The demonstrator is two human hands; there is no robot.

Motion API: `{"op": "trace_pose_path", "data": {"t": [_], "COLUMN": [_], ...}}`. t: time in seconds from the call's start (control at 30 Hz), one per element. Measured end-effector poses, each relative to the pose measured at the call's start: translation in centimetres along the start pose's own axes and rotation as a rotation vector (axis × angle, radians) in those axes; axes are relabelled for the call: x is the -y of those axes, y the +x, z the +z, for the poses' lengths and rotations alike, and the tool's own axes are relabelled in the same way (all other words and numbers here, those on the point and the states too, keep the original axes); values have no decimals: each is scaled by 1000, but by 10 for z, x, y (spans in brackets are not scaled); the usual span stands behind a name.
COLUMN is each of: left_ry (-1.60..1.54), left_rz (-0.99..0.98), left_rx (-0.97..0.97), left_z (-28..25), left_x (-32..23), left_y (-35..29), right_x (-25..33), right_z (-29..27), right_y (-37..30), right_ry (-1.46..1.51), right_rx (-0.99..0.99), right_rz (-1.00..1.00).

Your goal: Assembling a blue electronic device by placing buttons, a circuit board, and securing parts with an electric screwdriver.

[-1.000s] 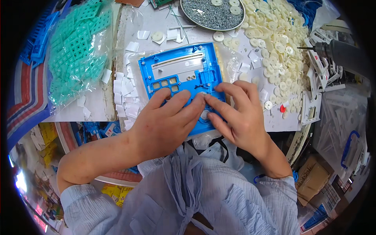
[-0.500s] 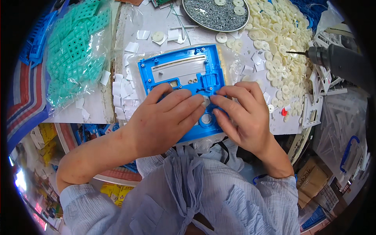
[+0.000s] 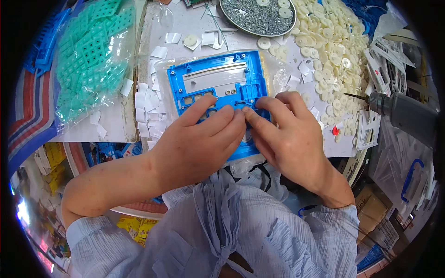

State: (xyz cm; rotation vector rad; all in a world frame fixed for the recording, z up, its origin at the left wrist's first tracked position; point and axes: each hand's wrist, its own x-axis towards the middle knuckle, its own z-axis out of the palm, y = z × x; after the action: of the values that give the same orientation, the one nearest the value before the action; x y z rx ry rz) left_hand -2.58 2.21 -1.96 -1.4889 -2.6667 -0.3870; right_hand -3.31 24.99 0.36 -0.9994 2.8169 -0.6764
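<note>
A blue plastic housing [image 3: 256, 69], open side up, lies in front of me on clear plastic film [image 3: 277, 76]. It has square openings at its left, a long pale slot panel at the far side and screw posts along its edges. My left hand [image 3: 199, 146] reaches over its near left part, fingers bent together, the index finger by the square openings. My right hand [image 3: 294, 134] comes from the right, thumb and fingers pinched. The fingertips of both hands meet over the housing's middle; whatever small piece they pinch is hidden. The round opening below is partly covered.
A round metal tray of screws [image 3: 257, 21] stands at the far side. Cream plastic discs [image 3: 329, 51] are heaped at the right, beside a power screwdriver [image 3: 398, 111] pointing inward. White paper pieces [image 3: 148, 104] and a bag of green rubber pads [image 3: 95, 60] lie at the left.
The right fingers have moved left to meet the left fingertips. A whitish round piece seen between them before is now covered. The housing sits slightly farther right in the picture.
</note>
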Motion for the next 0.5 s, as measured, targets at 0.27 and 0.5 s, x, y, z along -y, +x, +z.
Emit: {"op": "trace_pose_path", "data": {"t": [0.27,0.5], "left_ry": [-200,-255], "left_rz": [-70,-91], "left_rx": [-51,-138], "left_z": [3,-9], "left_x": [7,17], "left_y": [0,-5], "right_x": [-8,-36], "right_z": [-54,-56], "right_y": [-30,-63], "right_ry": [291,206], "right_rx": [-435,-894], "right_rz": [4,101]}}
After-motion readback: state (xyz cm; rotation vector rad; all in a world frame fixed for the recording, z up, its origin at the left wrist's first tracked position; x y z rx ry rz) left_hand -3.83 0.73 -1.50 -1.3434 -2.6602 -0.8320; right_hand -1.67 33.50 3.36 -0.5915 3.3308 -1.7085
